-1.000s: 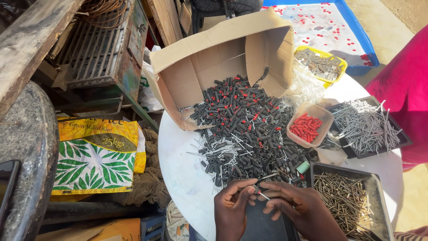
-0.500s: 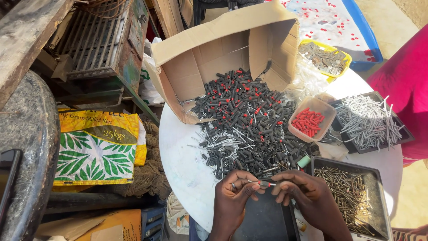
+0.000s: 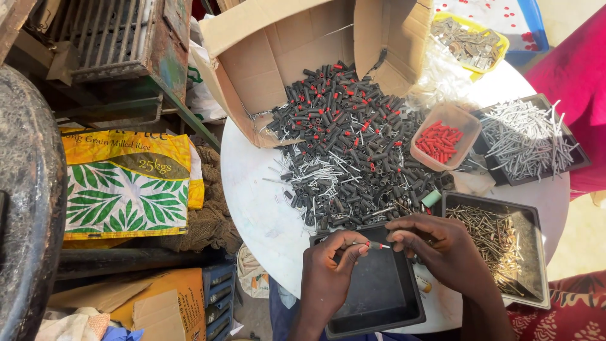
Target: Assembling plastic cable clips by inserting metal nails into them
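Red-tipped and thin, the small pin (image 3: 377, 244) sits pinched between my two hands; my left hand (image 3: 328, 271) clamps its fingertips (image 3: 361, 250) on one end, my right hand (image 3: 442, 246) closes finger and thumb on the other; directly beneath my fingers lies the black tray (image 3: 385, 297), bare where I look; just beyond my fingertips spreads the heap of black sleeves (image 3: 353, 151), spilling from the cardboard box (image 3: 278, 57); right of my right hand rests the tray of screws (image 3: 499, 233); farther past it stands the tub of red caps (image 3: 442, 139).
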